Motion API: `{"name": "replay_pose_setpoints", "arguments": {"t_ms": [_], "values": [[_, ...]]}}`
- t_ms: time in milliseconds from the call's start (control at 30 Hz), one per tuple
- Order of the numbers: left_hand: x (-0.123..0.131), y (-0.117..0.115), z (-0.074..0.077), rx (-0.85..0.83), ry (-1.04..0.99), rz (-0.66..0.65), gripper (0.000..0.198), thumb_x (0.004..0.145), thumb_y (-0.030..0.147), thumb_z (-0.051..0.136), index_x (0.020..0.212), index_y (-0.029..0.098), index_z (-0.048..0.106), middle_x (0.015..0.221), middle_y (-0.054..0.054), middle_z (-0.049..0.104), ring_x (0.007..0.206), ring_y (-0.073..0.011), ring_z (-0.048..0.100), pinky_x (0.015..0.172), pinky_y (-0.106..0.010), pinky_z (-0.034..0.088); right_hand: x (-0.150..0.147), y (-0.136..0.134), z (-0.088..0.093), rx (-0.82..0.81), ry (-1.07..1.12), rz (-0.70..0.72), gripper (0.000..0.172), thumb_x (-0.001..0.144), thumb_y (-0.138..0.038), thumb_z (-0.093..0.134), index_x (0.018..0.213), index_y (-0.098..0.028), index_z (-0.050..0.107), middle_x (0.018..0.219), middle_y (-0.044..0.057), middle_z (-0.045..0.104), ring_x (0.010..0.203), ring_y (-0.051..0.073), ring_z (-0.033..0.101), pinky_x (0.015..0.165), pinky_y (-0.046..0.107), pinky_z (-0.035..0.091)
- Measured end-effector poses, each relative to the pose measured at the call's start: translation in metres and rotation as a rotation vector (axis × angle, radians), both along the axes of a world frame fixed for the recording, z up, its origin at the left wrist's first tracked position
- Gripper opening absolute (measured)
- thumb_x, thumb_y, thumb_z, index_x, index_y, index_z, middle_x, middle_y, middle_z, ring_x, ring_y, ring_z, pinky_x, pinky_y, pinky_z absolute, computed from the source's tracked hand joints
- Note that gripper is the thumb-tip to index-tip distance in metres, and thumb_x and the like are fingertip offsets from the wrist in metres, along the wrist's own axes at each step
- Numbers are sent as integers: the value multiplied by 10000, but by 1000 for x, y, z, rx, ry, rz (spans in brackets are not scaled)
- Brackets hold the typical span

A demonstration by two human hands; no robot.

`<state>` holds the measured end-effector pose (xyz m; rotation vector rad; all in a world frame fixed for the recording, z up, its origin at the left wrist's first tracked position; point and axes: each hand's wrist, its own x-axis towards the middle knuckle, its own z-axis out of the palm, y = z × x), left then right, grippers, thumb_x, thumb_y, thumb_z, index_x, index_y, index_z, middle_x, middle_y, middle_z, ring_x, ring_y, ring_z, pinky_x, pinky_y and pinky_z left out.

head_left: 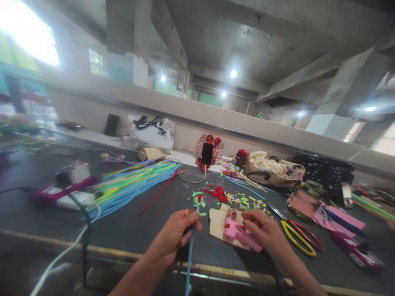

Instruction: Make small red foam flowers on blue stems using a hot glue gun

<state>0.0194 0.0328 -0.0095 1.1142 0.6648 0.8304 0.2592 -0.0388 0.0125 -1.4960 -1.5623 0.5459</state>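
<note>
My left hand [182, 230], closed, pinches a thin blue stem [189, 263] between thumb and fingers. At its upper end is a small flower [199, 200] with pale green petals and a red middle. My right hand [261, 228] hovers by a pink glue gun [234, 231], its fingers loosely curved and apart; whether they touch the gun is unclear. The gun lies on a piece of cardboard [216, 224]. Just beyond it are a heap of red pieces [219, 193] and scattered green and yellow bits [251, 201].
Long coloured stems [135, 181] lie at the left, near a power strip [66, 197] with cables. A phone [207, 153] stands at the back. To the right are scissors [298, 238] with yellow and red handles, a jar [305, 197] and a fabric bag [265, 168].
</note>
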Motion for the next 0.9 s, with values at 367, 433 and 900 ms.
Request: {"name": "replay_pose_setpoints", "arguments": {"t_ms": [367,433,900], "values": [[40,11,-4,133,227,-63,266,660,390,545,562,144,557,499,-10,603,400,-81,423,416,-199,284,-1,-6,-22,-109,-665,6,318,761,-355,503,1040,-220,576,984,57,578,899,201,525,776,294,384],[45,16,-7,135,283,-42,192,663,331,524,580,159,541,540,-22,645,429,-105,477,434,-210,317,-1,-5,-21,-107,-632,19,291,757,-339,508,1011,-226,589,961,46,581,891,194,526,770,284,381],[50,23,-10,189,413,-40,184,707,304,448,585,173,491,601,-59,684,502,-141,554,431,-219,372,65,10,-33,-169,502,31,283,641,-359,625,775,-116,679,644,57,659,558,162,573,519,250,433]]}}
